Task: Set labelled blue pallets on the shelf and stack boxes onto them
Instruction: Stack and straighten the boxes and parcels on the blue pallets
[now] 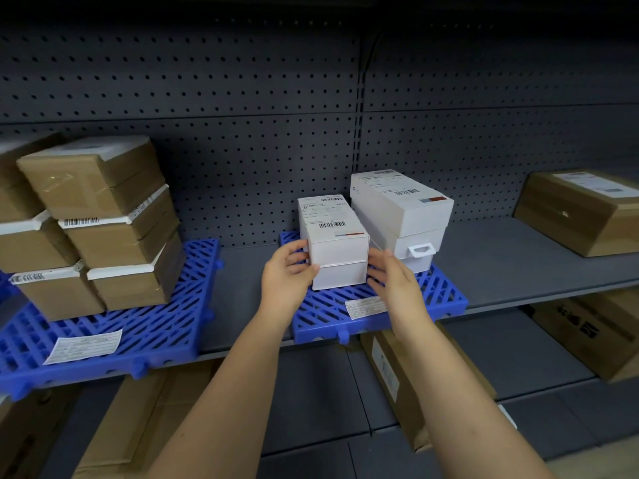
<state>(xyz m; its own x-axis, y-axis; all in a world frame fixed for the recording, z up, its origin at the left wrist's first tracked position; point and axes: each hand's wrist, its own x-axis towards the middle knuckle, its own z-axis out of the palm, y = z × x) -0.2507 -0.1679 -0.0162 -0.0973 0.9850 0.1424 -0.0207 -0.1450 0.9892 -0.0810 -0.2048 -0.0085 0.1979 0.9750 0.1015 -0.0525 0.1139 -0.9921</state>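
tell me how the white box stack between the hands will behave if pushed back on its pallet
The white box stack probably slides as stiff blocks: edges look crisp and square. Its upper box may shift on the lower; a seam separates them. The slotted blue pallet could snag its bottom edge.

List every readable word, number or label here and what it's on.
Nothing reads clearly.
White cardboard boxes: barcodes and fine print, too small.
Paper labels on blue plastic pallets: blurred.
Brown taped cardboard cartons: barcodes only, digits illegible.
Brown carton, lower right: dark print, blurred.
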